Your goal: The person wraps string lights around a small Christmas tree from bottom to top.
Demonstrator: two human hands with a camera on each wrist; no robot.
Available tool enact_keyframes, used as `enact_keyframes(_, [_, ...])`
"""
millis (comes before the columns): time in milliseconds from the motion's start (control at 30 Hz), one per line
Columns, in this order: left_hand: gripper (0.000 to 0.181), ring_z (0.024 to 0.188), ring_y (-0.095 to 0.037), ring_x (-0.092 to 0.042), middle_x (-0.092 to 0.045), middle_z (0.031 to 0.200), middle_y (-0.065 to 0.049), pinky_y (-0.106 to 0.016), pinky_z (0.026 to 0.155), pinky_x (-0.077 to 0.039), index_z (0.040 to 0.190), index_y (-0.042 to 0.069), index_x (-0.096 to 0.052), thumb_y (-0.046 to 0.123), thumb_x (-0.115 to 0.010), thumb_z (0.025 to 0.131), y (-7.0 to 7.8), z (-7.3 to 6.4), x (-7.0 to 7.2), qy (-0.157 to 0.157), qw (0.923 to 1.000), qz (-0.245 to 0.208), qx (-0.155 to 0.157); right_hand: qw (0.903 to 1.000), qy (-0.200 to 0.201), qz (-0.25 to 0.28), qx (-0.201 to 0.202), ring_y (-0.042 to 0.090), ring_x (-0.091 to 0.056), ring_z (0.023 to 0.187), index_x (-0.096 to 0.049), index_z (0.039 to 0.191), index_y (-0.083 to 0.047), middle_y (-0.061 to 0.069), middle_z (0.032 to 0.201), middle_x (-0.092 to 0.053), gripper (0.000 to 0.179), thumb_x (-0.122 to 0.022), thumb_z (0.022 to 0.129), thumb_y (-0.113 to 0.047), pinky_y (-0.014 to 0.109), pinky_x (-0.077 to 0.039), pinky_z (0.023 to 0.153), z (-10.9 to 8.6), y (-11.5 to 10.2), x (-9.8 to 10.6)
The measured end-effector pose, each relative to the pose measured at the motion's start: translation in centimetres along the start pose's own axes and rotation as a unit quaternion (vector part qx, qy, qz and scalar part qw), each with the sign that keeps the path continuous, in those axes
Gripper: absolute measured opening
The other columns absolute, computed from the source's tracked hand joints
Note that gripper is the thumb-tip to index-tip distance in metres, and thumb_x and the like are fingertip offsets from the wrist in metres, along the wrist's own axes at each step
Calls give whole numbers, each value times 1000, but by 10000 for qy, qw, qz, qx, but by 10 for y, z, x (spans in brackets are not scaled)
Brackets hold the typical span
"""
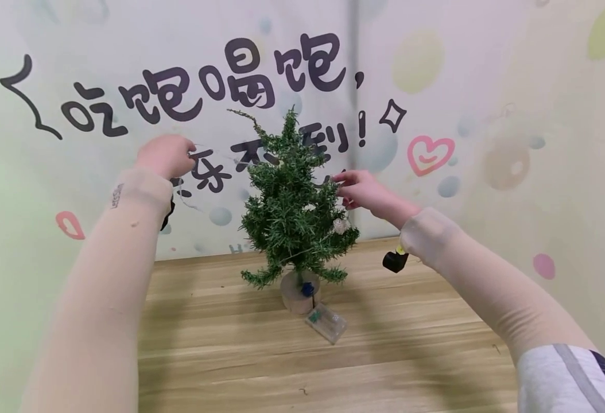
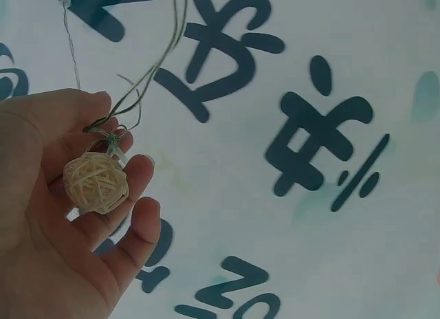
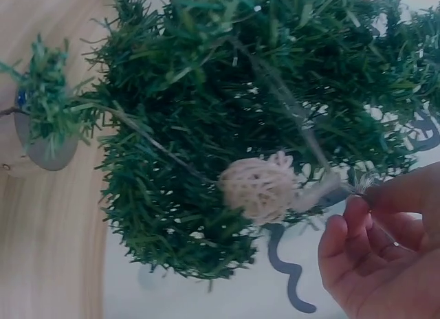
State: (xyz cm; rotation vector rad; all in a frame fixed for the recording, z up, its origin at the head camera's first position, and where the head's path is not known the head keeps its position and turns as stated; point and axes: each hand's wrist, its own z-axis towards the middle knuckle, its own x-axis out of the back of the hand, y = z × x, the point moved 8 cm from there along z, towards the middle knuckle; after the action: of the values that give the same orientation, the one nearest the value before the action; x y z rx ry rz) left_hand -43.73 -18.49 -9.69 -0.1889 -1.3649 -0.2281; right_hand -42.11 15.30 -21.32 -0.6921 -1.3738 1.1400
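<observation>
A small green artificial Christmas tree [image 1: 287,212] stands on the table, with the thin wire of a string light [image 3: 161,147] wound about it. Out to the left of the tree, my left hand [image 1: 165,156] pinches the string light's wire between thumb and fingers. A pale woven ball [image 2: 96,183] on that wire lies against its fingers. At the tree's right side, my right hand [image 1: 364,192] pinches another stretch of wire between thumb and fingertip. Close by those fingers, a second woven ball [image 3: 258,190] sits against the branches.
A clear battery box [image 1: 326,323] lies on the wooden table [image 1: 220,355] in front of the tree's round base [image 1: 293,295]. Behind the tree rises a pale wall [image 1: 302,17] with dark lettering. A black wrist camera [image 1: 395,261] hangs below the right wrist.
</observation>
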Motion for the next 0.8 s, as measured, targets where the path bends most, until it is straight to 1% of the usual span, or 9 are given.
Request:
enact_keyframes(67, [50, 112, -43, -50, -49, 135, -29, -54, 91, -41, 133, -8, -51, 4, -42, 85, -6, -3, -5, -20, 10000, 1, 62, 10000, 66, -34, -37, 14, -51, 59, -49, 138, -1, 6, 73, -53, 44, -49, 95, -1, 26, -49, 57, 2, 4, -1])
enact_keyframes(133, [50, 110, -43, -50, -49, 134, -30, -54, 89, -42, 132, -9, -51, 5, -42, 84, -13, -6, -11, -44, 9999, -15, 129, 9998, 135, -118, -28, 13, -50, 56, -50, 138, -1, 4, 70, -52, 44, -48, 93, 0, 26, -47, 54, 3, 7, -1])
enact_keyframes(200, [50, 109, -43, -51, -49, 135, -30, -54, 88, -42, 132, -9, -51, 5, -42, 85, -18, -8, -15, -75, 9998, -43, 191, 9996, 223, -183, 2, 13, -50, 56, -51, 137, -2, 4, 69, -53, 46, -46, 91, 1, 25, -45, 53, 6, 9, -1])
enact_keyframes(300, [50, 107, -42, -51, -48, 136, -30, -54, 85, -43, 132, -9, -50, 5, -42, 85, -24, -11, -22, -141, 9996, -78, 230, 9995, 234, -198, 89, 11, -50, 58, -51, 136, 1, 3, 70, -57, 46, -44, 90, 1, 23, -42, 53, 9, 10, -2])
enact_keyframes(367, [50, 107, -42, -52, -47, 136, -30, -54, 84, -44, 133, -8, -50, 6, -42, 85, -25, -12, -26, -194, 9995, -94, 231, 9997, 218, -125, 64, 10, -50, 58, -52, 134, 1, 3, 70, -59, 44, -45, 91, -1, 22, -40, 53, 8, 12, -2])
enact_keyframes(467, [51, 110, -43, -51, -47, 137, -29, -54, 84, -44, 133, -8, -50, 6, -41, 84, -26, -12, -29, -200, 9996, -64, 185, 10000, 79, -39, -41, 8, -48, 56, -53, 127, 4, 2, 71, -61, 38, -46, 91, -5, 22, -37, 52, 3, 14, -4])
enact_keyframes(600, [53, 108, -42, -52, -48, 136, -29, -53, 80, -46, 132, -8, -51, 6, -41, 82, -25, -10, -28, -81, 9999, -19, 128, 9998, -18, 8, -194, 9, -46, 56, -50, 129, 2, 5, 80, -63, 40, -50, 90, -7, 22, -36, 53, -8, 15, -4])
enact_keyframes(700, [52, 107, -43, -53, -49, 135, -29, -53, 78, -46, 132, -8, -51, 6, -42, 82, -27, -9, -26, 14, 9999, 33, 155, 9997, 201, 103, -118, 10, -48, 57, -50, 131, -3, 6, 86, -64, 40, -55, 92, -8, 23, -38, 55, -11, 13, 1])
enact_keyframes(800, [54, 107, -43, -53, -49, 136, -28, -54, 77, -46, 133, -7, -51, 6, -41, 82, -28, -8, -26, 77, 9997, -23, 246, 9981, 586, 185, 88, 10, -50, 60, -57, 121, -4, 4, 87, -66, 28, -58, 94, -9, 24, -40, 56, -10, 12, 8])
